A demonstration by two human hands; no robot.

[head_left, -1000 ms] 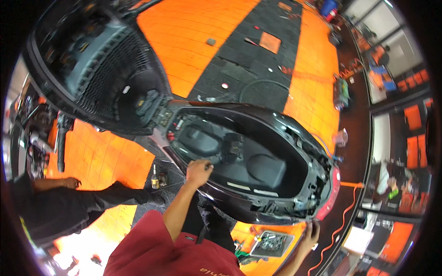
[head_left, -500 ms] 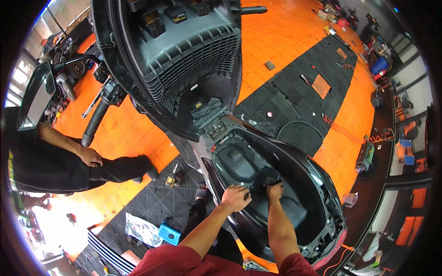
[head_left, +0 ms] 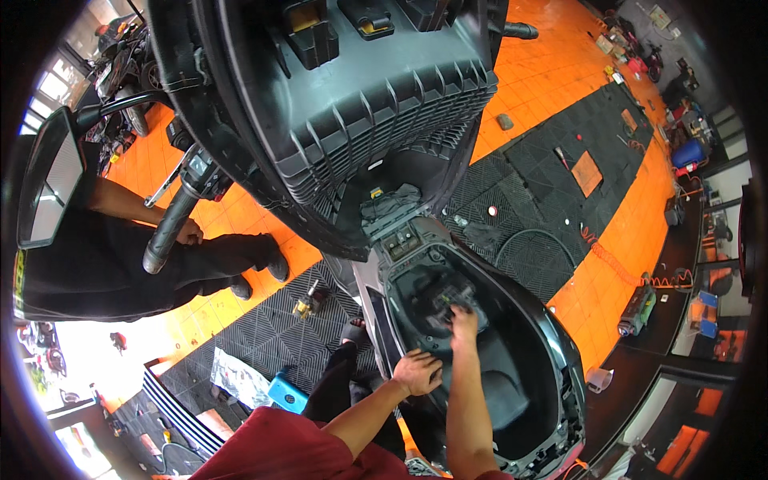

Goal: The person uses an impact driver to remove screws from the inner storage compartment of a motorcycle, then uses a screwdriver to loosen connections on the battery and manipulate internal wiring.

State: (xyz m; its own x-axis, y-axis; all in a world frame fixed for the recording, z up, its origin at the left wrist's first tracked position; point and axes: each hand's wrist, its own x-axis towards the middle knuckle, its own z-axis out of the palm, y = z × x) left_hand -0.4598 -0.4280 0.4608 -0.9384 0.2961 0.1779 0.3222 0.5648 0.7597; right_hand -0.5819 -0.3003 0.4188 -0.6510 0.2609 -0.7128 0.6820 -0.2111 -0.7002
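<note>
A dark scooter stands before me with its seat raised and the black storage compartment under it exposed. My right hand reaches into the front of the compartment, fingers closed on a dark, blocky part. That part is blurred, so I cannot make out its exact kind. My left hand lies at the compartment's left rim, its fingers curled over the edge. Ahead of the compartment, a dark crumpled cloth lies below the seat hinge.
Another person's leg is at the left, beside the handlebar grip and mirror. A yellow power tool, a plastic bag and a blue box lie on the mat. A red coiled hose crosses the floor at right.
My right hand has moved forward with the dark part, to the front of the compartment. My left hand has shifted slightly back along the rim. The whole view has turned a little.
</note>
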